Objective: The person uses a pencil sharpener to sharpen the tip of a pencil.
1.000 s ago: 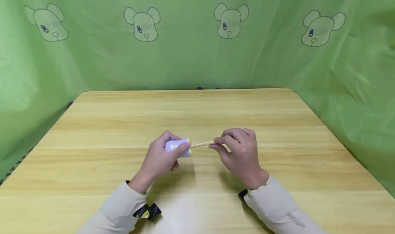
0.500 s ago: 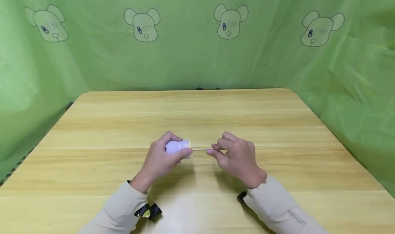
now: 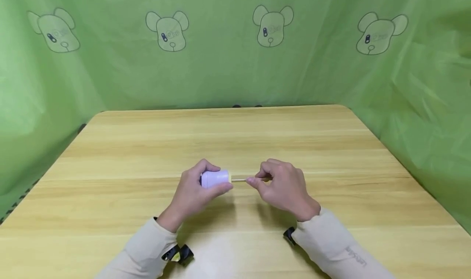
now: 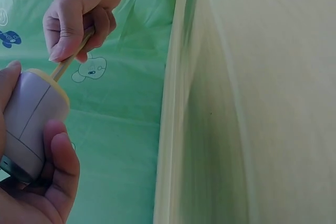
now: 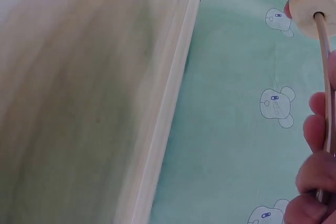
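My left hand (image 3: 195,193) grips a small lilac pencil sharpener (image 3: 215,178) with a cream end, thumb along the near side and fingers round the far side. A thin wood-coloured pencil (image 3: 239,180) has its tip inside the hole in that cream end, as the right wrist view shows. My right hand (image 3: 287,187) pinches the pencil between thumb and fingers, a short way from the sharpener. Both things are held off the table, with the pencil nearly level in the head view. The pencil's tip is hidden inside the sharpener.
A light wood-grain table (image 3: 235,140) spreads under both hands. Green sheeting (image 3: 220,74) printed with bear-like heads hangs behind it and at both sides. Black wrist gear (image 3: 180,253) sits beside the left sleeve, and more black gear (image 3: 289,236) by the right one.
The pencil has levelled out, and less of it shows between the hands. My right fingers have changed their hold on it. The sharpener has shifted slightly right and down in the head view.
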{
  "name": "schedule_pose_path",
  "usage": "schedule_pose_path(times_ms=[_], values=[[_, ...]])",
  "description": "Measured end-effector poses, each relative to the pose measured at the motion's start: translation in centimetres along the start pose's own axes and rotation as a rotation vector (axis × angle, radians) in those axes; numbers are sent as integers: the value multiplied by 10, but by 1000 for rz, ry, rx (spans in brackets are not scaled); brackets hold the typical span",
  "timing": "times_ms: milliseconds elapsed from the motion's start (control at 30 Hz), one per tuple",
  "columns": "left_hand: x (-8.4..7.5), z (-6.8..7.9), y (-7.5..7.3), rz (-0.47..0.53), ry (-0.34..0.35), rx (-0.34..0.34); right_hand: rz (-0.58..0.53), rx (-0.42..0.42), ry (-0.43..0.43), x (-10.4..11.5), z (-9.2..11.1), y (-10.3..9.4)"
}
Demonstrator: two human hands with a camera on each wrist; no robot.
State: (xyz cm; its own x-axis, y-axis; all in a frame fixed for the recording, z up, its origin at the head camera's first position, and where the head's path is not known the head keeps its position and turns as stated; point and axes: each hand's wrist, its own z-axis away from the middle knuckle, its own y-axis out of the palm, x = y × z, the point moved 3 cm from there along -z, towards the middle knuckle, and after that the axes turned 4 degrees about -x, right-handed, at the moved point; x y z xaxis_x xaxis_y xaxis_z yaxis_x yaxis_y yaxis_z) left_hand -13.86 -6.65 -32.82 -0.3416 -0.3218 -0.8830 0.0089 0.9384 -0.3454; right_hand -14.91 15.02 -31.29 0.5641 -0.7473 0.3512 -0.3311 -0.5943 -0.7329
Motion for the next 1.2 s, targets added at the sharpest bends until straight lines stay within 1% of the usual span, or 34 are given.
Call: schedule_pose_path(times_ms=[200, 300, 367, 433, 567, 667, 767, 933, 1067, 1200], values=[[1, -2, -3, -18, -9, -39, -70, -126, -145, 0, -4, 1], [1, -5, -3, -16, 0, -44, -79, -198, -174, 0, -7, 0], [0, -5, -3, -13, 6, -45, -70, -230, -172, 0, -7, 0], [1, -5, -3, -9, 4, -46, -70, -229, -160, -2, -7, 0], [2, -5, -3, -7, -5, -42, -121, -174, -133, -5, -6, 1], [3, -4, -3, -2, -21, -38, -123, -148, -128, -6, -5, 1], [3, -4, -3, 5, -42, -37, -76, -184, -162, -6, -3, 1], [2, -2, -5, 29, -71, -41, -29, -283, -268, -3, 0, -1], [2, 0, -6, 71, -109, -35, -35, -308, -334, -1, 1, -2], [1, 0, -6, 89, -111, -27, -43, -309, -356, 0, 1, -3]])
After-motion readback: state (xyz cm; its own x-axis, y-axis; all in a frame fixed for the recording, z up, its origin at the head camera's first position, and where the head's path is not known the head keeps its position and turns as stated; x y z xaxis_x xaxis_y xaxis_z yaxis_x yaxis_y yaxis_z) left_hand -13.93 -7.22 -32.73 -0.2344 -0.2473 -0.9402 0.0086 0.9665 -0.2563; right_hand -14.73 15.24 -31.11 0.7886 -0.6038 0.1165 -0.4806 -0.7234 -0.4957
